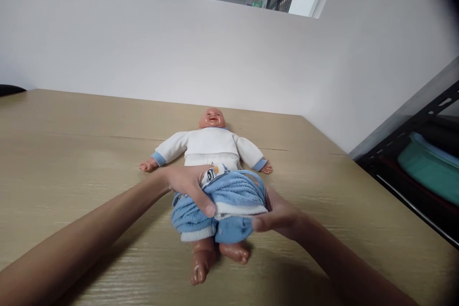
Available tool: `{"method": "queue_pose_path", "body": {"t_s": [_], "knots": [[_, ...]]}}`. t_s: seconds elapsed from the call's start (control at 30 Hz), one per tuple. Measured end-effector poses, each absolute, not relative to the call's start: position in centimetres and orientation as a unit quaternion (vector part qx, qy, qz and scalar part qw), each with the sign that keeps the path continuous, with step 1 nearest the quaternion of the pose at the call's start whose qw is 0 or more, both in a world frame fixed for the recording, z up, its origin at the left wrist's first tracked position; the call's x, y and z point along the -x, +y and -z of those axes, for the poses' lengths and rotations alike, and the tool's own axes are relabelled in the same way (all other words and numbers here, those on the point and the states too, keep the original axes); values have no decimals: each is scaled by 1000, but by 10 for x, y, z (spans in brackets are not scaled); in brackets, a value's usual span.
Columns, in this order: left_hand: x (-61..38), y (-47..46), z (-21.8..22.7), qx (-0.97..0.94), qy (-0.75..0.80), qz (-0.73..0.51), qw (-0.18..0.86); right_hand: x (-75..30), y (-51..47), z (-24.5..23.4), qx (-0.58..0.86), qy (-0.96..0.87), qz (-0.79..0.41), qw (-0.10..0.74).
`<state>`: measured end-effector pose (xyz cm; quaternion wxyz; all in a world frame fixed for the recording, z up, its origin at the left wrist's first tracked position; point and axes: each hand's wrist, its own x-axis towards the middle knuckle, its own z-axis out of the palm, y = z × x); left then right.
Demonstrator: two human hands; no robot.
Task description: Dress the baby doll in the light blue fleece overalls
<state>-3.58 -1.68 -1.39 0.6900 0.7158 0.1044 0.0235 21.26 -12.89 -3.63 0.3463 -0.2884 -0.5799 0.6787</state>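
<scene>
A baby doll [213,118] lies on its back on the table, its head away from me and its bare feet toward me. It wears a white top [211,142] with blue cuffs. Bunched around its legs are blue fleecy pants [234,190] with white hems. My left hand [191,184] grips the pants from the left, thumb on top near the middle. From the right, my right hand [279,215] holds the white-edged leg opening, thumb in front; its other fingers are mostly hidden behind the cloth. Some blue cloth shows below that hem, over the doll's leg.
The light wood table [89,167] has faint seams across it. A pale partition wall [161,48] stands along its far edge. To the right, a black metal rack [394,150] holds a green bin [430,165]. A dark object [10,89] shows at the far left.
</scene>
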Motion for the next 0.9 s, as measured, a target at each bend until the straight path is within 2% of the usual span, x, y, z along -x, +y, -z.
{"method": "queue_pose_path", "body": {"t_s": [0.23,0.33,0.53,0.73,0.9], "knots": [[27,-22,3,-754,103,-58,647,-204,-130,37,438,-568,-529,454],[23,-27,-2,-776,120,-62,616,-200,-146,31,509,-569,-463,450],[17,-42,-9,-824,179,-37,537,-173,-214,40,629,-503,-424,413],[11,-51,-11,-878,176,13,446,-163,-246,92,693,-506,-230,460],[7,-63,-15,-910,244,64,329,-166,-244,99,676,-561,-93,468]]}}
